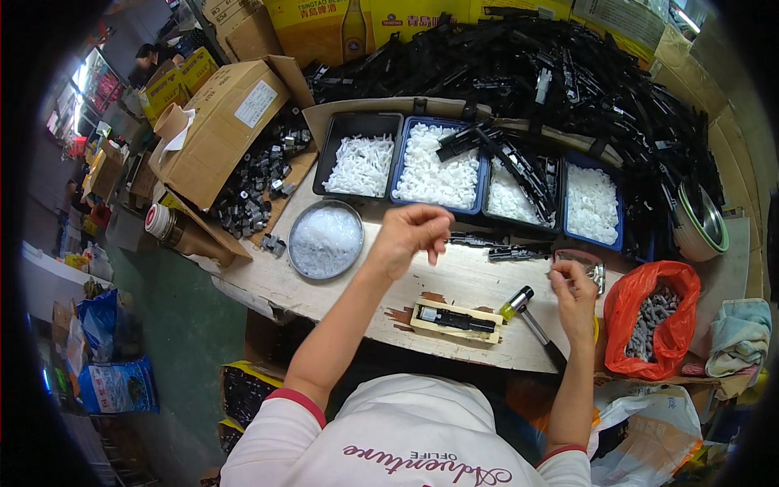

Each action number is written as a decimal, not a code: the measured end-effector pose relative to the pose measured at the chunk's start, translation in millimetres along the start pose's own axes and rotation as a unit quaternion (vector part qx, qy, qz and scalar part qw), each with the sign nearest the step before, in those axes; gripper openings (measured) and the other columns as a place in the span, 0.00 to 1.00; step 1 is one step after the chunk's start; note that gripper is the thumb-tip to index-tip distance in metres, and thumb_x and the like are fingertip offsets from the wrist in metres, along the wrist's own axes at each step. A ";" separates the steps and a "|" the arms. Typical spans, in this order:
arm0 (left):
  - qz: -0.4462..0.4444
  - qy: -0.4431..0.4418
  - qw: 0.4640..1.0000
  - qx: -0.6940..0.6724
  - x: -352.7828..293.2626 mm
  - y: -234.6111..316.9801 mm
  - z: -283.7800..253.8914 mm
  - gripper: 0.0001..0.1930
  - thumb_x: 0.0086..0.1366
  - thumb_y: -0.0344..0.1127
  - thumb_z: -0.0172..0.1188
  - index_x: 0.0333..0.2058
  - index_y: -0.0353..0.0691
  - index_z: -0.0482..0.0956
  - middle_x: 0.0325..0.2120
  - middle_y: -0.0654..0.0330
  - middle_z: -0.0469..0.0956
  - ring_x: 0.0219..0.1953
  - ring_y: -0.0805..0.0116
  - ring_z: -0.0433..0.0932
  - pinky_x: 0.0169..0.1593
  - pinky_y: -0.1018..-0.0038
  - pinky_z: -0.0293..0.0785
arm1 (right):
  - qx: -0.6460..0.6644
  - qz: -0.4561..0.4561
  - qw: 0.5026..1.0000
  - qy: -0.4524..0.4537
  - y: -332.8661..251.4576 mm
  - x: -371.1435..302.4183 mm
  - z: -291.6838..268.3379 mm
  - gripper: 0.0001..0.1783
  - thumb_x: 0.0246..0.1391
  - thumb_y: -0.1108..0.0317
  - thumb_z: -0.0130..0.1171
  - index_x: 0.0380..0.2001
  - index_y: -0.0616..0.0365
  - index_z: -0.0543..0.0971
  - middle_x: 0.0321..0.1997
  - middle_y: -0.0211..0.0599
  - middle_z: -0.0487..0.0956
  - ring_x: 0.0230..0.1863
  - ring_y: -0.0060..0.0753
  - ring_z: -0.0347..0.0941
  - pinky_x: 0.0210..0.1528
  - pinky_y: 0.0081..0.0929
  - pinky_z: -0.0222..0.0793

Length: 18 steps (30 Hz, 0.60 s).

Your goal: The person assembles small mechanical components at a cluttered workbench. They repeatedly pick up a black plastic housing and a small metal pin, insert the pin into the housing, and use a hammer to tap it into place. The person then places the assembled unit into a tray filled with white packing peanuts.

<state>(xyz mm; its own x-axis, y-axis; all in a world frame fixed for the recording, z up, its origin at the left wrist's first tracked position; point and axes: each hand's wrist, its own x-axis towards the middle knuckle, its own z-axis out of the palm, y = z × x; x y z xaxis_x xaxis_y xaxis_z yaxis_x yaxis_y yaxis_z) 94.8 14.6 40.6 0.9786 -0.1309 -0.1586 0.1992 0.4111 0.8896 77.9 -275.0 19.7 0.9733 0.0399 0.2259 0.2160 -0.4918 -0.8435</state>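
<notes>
My left hand [415, 235] is raised over the bench in front of the blue bin [399, 185]. Its fingers are curled together, and whatever they may hold is hidden. Beside a small tray of thin metal pieces [601, 274], my right hand [574, 294] has its fingertips drawn together; any item in them is too small to tell. Between my forearms lies a wooden fixture [420, 325] with a black slide-like part [458, 319] in it. A hammer [531, 321] with a yellow-and-metal head rests right of the fixture. Black assemblies [519, 253] lie behind it.
Several bins of white plastic pieces [361, 165] line the back, below a large heap of black parts [519, 73]. A round tin [291, 261] sits left, near a cardboard box [219, 130] and a bottle [170, 227]. At right are a red bag [618, 325] and stacked bowls [694, 235].
</notes>
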 end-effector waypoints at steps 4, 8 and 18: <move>-0.085 -0.025 0.990 -0.106 -32.1 -24.3 8.8 0.06 0.56 0.25 0.58 0.33 0.33 0.75 0.23 0.58 0.75 0.21 0.74 0.76 0.20 0.81 0.74 | 0.040 -0.042 0.994 -0.094 -22.5 -7.4 19.2 0.04 0.51 0.73 0.53 0.30 0.63 0.73 0.27 0.29 0.73 0.30 0.17 0.67 0.33 0.16 0.61; -0.093 -0.058 0.993 -0.052 -54.5 -33.5 18.4 0.08 0.55 0.24 0.58 0.35 0.32 0.75 0.24 0.58 0.76 0.24 0.71 0.78 0.24 0.80 0.76 | 0.098 -0.066 0.983 -0.138 -52.1 -16.2 35.2 0.03 0.50 0.74 0.52 0.28 0.63 0.74 0.27 0.30 0.74 0.30 0.19 0.67 0.33 0.16 0.60; -0.035 -0.020 0.990 0.137 -71.5 -42.6 28.0 0.06 0.57 0.25 0.57 0.33 0.32 0.77 0.20 0.61 0.76 0.21 0.77 0.76 0.22 0.82 0.74 | 0.043 -0.180 0.970 -0.157 -81.0 -19.4 58.0 0.03 0.46 0.74 0.56 0.26 0.60 0.73 0.25 0.33 0.72 0.29 0.30 0.65 0.34 0.24 0.56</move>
<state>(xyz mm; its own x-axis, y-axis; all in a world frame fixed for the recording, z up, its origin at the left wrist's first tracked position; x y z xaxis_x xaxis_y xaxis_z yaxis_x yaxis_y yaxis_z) 14.9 -18.8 26.0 0.9590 -0.1890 -0.2111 0.2391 0.1397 0.9609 46.0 -185.5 55.4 0.8066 0.4644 0.3657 0.5386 -0.3226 -0.7783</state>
